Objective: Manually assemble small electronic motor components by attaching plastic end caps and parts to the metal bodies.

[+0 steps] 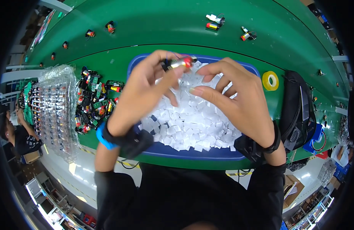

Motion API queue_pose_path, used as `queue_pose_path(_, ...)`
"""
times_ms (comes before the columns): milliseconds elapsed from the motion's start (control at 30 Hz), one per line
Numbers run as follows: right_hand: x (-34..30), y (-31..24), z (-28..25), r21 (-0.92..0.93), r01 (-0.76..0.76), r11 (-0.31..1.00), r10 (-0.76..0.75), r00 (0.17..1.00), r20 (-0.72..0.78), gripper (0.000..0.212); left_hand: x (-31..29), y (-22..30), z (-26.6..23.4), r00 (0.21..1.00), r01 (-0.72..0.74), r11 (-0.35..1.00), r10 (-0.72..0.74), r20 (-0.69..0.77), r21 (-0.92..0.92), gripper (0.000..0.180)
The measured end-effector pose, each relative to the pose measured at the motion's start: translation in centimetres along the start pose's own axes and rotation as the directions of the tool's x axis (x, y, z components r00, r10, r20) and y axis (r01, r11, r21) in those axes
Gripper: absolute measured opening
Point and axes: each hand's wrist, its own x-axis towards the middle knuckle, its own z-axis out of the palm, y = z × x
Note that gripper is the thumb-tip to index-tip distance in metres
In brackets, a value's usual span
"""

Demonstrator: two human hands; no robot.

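Pinching that small battery part (pixel 179 63) in your left hand (pixel 146 90), keep it steady while your empty, half-open right hand (pixel 238 99) grabs one white pad (pixel 192 122).

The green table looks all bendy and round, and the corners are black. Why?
Head view: the fisheye lens bends the green table toward the rim and leaves the corners dark. The middle stays sharp: both hands over the blue tray of white squares. Lamp glare shines on the clear plastic trays at left.
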Motion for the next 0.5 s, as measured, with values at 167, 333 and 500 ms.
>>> queue_pose_path(167,-0.2,-0.5,-0.7,-0.183,0.131,0.974,-0.148,0.986,-0.081,0.028,7.9,1.2,-3.8,0.999,-0.017,0.899,0.001,0.038,0.438,0.043)
queue_pose_path(333,-0.9,-0.8,-0.9,-0.326,0.213,0.921,-0.239,0.97,-0.04,0.026,18.5,-0.1,-7.5,0.996,-0.084,0.224,-0.005,0.087,0.971,0.043)
queue_pose_path(500,-1.4,-1.0,-0.8,-0.444,0.27,0.855,-0.275,0.96,0.054,0.024,25.1,-0.7,-2.5,0.664,-0.618,-0.088,0.474,0.578,0.781,0.034)
